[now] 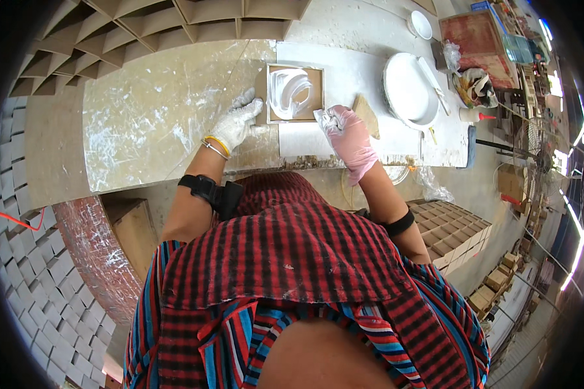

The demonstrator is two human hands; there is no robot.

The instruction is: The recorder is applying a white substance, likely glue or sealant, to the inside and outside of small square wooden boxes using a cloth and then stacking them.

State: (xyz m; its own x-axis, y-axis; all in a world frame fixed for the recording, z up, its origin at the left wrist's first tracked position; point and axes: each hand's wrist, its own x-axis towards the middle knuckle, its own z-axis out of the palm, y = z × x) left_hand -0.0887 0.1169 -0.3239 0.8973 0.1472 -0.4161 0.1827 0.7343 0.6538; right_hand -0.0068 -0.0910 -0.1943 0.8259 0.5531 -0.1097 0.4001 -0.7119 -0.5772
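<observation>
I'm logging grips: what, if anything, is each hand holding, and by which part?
The left hand touches the square box on its left side; whether it grips is unclear. The right hand seems to pinch something whitish, kind and held part unclear.

White-smeared desk point(162, 97), grey floor point(490, 185) beyond its right edge, standing fan point(540, 159) there, bright light strips point(577, 243) farther right.

on table point(175, 97): box point(316, 91) between left hand point(240, 120) and right hand point(349, 136) | paste point(281, 87) in box | basin point(388, 102) right of box | bowl point(420, 24) behind basin | partition frame point(162, 26) behind left hand
</observation>
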